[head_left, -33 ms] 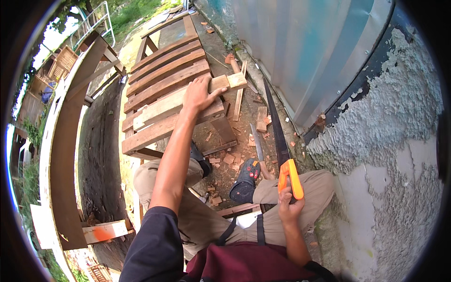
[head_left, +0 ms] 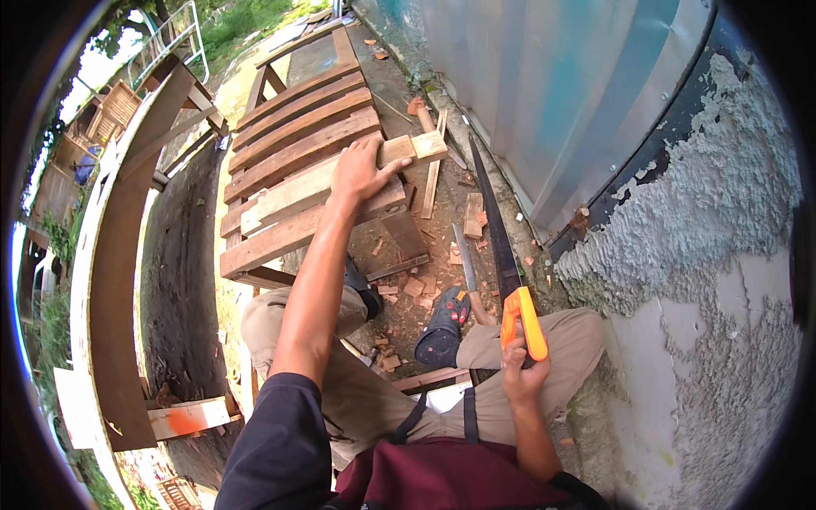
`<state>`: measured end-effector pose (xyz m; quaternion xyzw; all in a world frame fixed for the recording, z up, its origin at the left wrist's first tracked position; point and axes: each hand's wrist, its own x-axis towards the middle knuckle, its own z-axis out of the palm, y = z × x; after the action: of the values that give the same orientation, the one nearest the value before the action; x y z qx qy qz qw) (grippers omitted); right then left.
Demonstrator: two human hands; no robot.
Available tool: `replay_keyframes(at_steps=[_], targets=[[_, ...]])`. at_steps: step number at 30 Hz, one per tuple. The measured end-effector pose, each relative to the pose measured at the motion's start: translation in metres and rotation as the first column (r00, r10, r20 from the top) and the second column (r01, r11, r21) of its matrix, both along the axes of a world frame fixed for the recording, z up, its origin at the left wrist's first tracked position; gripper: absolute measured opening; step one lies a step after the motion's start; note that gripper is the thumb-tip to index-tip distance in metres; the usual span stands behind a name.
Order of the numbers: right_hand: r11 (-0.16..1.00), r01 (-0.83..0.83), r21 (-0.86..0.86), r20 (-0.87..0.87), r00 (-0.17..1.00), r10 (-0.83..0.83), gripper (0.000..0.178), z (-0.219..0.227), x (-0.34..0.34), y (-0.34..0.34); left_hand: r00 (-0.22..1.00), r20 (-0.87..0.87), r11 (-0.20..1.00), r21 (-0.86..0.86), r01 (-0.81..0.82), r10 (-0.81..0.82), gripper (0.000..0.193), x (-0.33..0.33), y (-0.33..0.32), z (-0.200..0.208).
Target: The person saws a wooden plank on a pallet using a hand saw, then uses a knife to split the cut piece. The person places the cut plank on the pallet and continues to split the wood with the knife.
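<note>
A pale wooden board [head_left: 285,201] lies across the slatted wooden bench [head_left: 297,115] in front of me. My left hand [head_left: 360,174] grips it from above, with the fingers over its far edge and the thumb pointing right. Past the bench's right side sticks out the board's end [head_left: 428,146], lighter in colour. In my right hand [head_left: 521,372] is the orange handle of a handsaw [head_left: 495,219], held above my right knee. Its dark blade points away from me, tip forward, apart from the board.
A long-bladed knife [head_left: 465,257] lies on the ground beside my shoe [head_left: 444,327]. Wood chips and a wood block [head_left: 473,214] are scattered around it. A corrugated metal sheet [head_left: 561,93] and a rough wall [head_left: 680,204] stand close on the right. A large wooden frame [head_left: 115,280] stands on the left.
The saw's blade tip has swung slightly to the left and away from me. My left hand and the board have stayed in place.
</note>
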<state>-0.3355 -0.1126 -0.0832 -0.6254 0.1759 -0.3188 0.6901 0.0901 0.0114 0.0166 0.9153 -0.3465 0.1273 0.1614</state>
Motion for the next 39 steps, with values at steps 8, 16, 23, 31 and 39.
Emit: replay_keyframes(at_steps=[8,16,23,31,39], targets=[[0.998,-0.047,-0.045,0.06,0.997,0.05,0.039,0.054,0.064,0.021,0.999,0.02,0.998,0.052,-0.039,0.038,0.086,-0.001,-0.002,-0.003],[0.975,-0.094,-0.202,-0.045,0.995,0.087,0.032,0.062,0.093,0.017,0.992,0.099,0.996,0.013,-0.085,0.083,0.068,0.008,-0.007,-0.015],[0.934,-0.01,-0.356,-0.025,1.0,0.001,0.021,0.028,0.077,0.026,0.959,-0.051,0.94,-0.191,-0.283,0.278,0.044,0.021,-0.025,-0.007],[0.887,0.115,-0.448,0.007,0.992,-0.125,0.011,0.053,0.109,0.025,0.936,-0.002,0.912,-0.224,-0.344,0.353,0.037,0.025,-0.032,-0.011],[0.938,0.0,-0.348,-0.129,0.99,-0.048,0.013,0.045,0.221,0.013,0.933,-0.06,0.908,-0.214,-0.36,0.356,0.036,0.018,-0.037,-0.005]])
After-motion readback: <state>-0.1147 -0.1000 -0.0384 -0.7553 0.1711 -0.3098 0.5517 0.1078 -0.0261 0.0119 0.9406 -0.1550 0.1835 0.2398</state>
